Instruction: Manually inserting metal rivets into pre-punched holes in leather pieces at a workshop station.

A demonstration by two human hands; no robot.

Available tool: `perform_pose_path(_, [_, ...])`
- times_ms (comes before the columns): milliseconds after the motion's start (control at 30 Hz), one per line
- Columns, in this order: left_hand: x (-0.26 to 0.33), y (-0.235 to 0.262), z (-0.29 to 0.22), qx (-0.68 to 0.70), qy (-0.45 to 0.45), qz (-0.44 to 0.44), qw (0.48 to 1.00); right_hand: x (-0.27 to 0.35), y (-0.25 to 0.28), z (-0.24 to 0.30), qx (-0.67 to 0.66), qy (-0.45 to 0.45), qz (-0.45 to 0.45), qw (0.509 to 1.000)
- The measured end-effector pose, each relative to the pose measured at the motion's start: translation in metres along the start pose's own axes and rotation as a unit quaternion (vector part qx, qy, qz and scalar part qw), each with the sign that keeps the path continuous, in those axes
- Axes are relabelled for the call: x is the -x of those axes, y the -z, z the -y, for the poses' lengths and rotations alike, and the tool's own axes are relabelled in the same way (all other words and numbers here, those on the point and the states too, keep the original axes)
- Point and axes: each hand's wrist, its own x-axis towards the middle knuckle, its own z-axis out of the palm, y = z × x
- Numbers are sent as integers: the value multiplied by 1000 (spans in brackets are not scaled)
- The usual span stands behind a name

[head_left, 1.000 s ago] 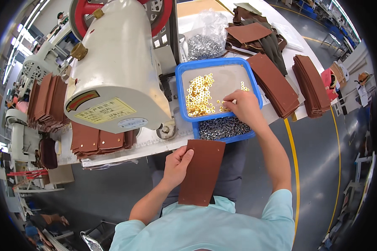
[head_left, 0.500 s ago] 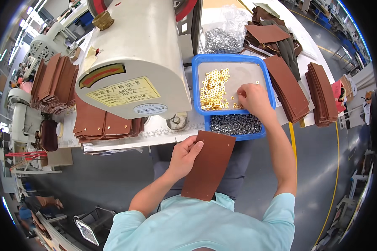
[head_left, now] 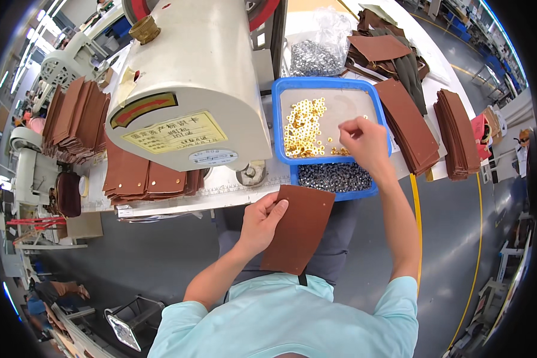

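Note:
My left hand [head_left: 260, 224] grips a brown leather-like panel [head_left: 301, 230] by its left edge, thumb on top. Small holes show near the panel's corners. My right hand [head_left: 366, 142] is closed in a pinch above a blue-rimmed tray [head_left: 387, 132]; whatever sits between the fingertips is too small to make out. Inside that tray, gold ring-shaped eyelets [head_left: 302, 130] are heaped toward the left, with a few scattered below the right hand. A second blue tray [head_left: 357, 196], partly covered by the first, contains many dark metal pieces [head_left: 331, 178].
A large cream machine [head_left: 188, 77] stands left of the trays. Brown panels with gold fittings [head_left: 146, 176] lie beneath it, and another stack [head_left: 77, 119] sits farther left. More panel stacks [head_left: 407, 122] lie right of the trays. Behind them is a clear bag of silver pieces [head_left: 317, 56].
My right hand has lifted slightly off the scattered eyelets, its fingers now curled in a pinch. The panel's near end has tipped upward in my left hand.

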Motion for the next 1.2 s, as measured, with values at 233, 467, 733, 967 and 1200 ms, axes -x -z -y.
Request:
perform_pose_path(233, [-1,-2,3,-32,5,-19,999,80,-6,74,-168,91,85,978])
perform_pose_path(467, [6,-11,-11,-8,12,4,1000,96,-23,74,-111,166,61,978])
perform_pose_path(733, [10,-10,-14,24,26,40,999,89,-11,73,-117,159,136,971])
perform_pose_path(967, [14,-11,-13,-35,-1,56,998,90,-16,76,-155,107,98,977])
perform_pose_path(1200, [12,-8,-25,-265,-55,66,960,105,-14,66,-190,6,160,969])
